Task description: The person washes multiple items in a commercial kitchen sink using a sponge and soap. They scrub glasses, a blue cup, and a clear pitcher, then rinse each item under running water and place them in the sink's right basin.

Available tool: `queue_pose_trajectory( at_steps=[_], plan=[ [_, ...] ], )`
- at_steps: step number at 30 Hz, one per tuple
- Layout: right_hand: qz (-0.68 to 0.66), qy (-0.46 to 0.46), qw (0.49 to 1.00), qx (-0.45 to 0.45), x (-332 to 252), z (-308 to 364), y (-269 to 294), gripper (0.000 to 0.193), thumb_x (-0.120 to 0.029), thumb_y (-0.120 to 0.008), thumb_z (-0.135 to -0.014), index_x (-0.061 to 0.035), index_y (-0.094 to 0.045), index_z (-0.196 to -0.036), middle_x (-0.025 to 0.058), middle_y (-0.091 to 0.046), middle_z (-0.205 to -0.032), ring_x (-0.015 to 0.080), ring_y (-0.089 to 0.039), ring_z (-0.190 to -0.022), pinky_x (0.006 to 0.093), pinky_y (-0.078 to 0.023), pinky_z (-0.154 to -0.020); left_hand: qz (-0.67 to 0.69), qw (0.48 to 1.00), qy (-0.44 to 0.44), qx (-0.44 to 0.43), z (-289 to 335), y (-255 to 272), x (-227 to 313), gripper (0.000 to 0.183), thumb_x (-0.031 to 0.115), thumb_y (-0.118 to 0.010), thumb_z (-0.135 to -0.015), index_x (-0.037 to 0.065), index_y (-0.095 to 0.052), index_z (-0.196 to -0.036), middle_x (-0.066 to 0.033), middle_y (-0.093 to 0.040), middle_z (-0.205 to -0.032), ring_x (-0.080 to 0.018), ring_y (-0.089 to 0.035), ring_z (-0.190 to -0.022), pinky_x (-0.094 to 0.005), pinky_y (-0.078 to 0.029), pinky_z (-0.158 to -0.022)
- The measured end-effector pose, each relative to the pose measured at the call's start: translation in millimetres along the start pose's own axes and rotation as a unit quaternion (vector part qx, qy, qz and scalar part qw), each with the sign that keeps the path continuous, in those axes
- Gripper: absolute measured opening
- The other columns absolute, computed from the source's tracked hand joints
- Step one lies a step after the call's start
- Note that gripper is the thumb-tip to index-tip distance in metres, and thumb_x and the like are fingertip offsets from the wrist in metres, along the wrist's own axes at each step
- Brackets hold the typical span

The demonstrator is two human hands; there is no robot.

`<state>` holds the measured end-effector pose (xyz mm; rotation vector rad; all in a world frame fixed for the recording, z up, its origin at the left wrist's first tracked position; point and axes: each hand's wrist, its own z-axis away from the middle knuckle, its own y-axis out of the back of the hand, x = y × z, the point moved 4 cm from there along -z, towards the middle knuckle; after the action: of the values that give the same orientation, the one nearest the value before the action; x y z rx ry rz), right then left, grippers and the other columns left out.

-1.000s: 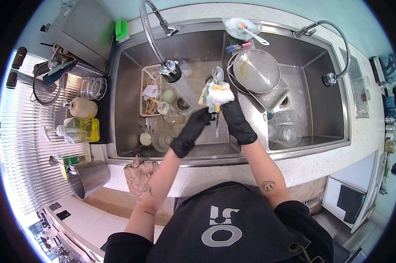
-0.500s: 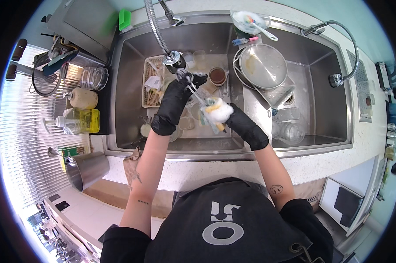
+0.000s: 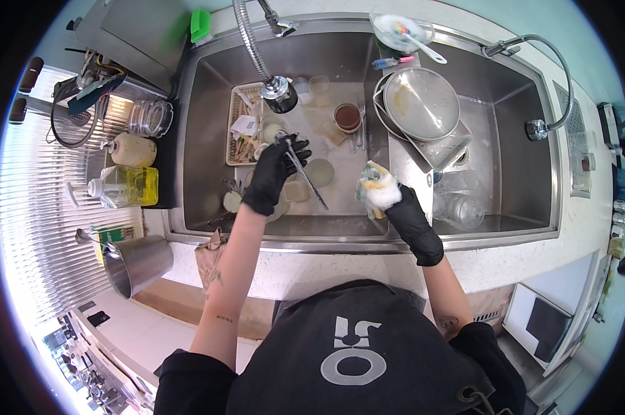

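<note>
My left hand (image 3: 274, 169), in a black glove, is closed around a long, slim metal utensil (image 3: 305, 176) over the left sink basin. The utensil slants down to the right; its exact kind is unclear. In my right hand (image 3: 411, 220), also black-gloved, is a foam-covered sponge (image 3: 380, 191) with yellow and green patches, held near the divider between the basins. Sponge and utensil are apart. Below my hands, the left basin holds a cup of brown liquid (image 3: 347, 117), forks (image 3: 361, 124), a round translucent lid (image 3: 319, 173) and a wicker basket (image 3: 240, 149) of small items.
A sprayer tap (image 3: 279, 95) hangs above the left basin. Metal pans (image 3: 422, 104) are stacked over the divider, with a foamy bowl and brush (image 3: 399, 31) behind. Clear jars (image 3: 463, 209) lie in the right basin. Soap bottles (image 3: 136, 187) and a metal pitcher (image 3: 138, 266) stand at left.
The sponge, which was against the utensil, has moved away rightward and slightly nearer with my right hand. My left hand has come nearer, from beneath the sprayer, still holding the utensil.
</note>
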<state>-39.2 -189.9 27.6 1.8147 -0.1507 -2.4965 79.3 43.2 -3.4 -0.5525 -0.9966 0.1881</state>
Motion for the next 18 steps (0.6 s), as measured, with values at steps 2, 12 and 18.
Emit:
queue_pose_trajectory(
  at_steps=[2,12,18],
  plan=[
    [0.009,0.011,1.000,-0.022,-14.2,2.3,0.0,0.025,-0.014,-0.060,-0.076,-0.0002,-0.058,-0.098,0.0052,-0.062,-0.082,0.0093,-0.057,-0.074,0.0249,-0.044,-0.068,0.008,0.999,0.036,-0.001,-24.3,10.9,-19.6,0.034,0.024,-0.041,-0.088,0.001,-0.043,-0.114,-0.0156,-0.055,-0.107,-0.0260,-0.056,-0.095,-0.0356,-0.046,-0.082],
    [-0.048,0.042,0.998,0.009,-37.1,9.8,2.5,0.027,-0.015,-0.065,-0.073,0.0008,-0.059,-0.095,0.0031,-0.061,-0.078,0.0086,-0.054,-0.070,0.0242,-0.044,-0.066,0.117,0.990,-0.084,-0.008,-126.4,30.4,-8.3,0.031,0.019,-0.038,-0.090,0.001,-0.042,-0.114,-0.0118,-0.052,-0.110,-0.0251,-0.052,-0.100,-0.0377,-0.041,-0.091],
    [0.024,0.064,0.998,0.004,-26.3,6.4,-2.4,0.033,-0.007,-0.064,-0.070,0.0001,-0.054,-0.101,0.0085,-0.060,-0.091,0.0171,-0.057,-0.084,0.0282,-0.043,-0.076,0.027,0.994,-0.110,-0.001,-110.1,29.0,-5.2,0.032,0.017,-0.041,-0.088,0.000,-0.043,-0.115,-0.0116,-0.051,-0.112,-0.0225,-0.050,-0.103,-0.0354,-0.040,-0.092]
  ],
)
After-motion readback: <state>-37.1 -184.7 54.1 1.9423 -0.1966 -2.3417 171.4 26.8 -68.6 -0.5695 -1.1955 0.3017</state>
